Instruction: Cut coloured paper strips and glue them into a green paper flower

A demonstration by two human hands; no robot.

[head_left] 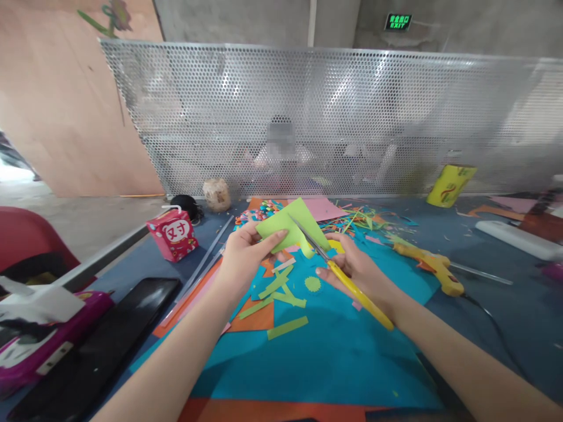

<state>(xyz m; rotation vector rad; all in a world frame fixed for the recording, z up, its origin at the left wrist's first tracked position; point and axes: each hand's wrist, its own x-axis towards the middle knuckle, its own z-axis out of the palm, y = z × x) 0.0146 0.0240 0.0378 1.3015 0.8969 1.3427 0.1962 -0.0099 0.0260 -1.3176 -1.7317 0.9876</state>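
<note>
One angular lime-green paper sheet [284,220]: two o'clock of left hand [246,252], pinched; right hand [356,264] grips yellow-handled metal scissors [338,273], blades toward ten.

Light fairly even, moderately bright; strongest at far left, where you see floor [27,193] wash toward white. Metal screen [197,99] throws streaky glare; exit sign [398,22] glows green. Soft shadows fall across your blue paper [334,375]. Green sheet [307,217] reads clear enough. Wide lens stretches your forearms [176,351] and table [479,351] toward edges. Pixelation masks head [281,138] behind screen. Far right looks smeared, possibly motion blur.
</note>
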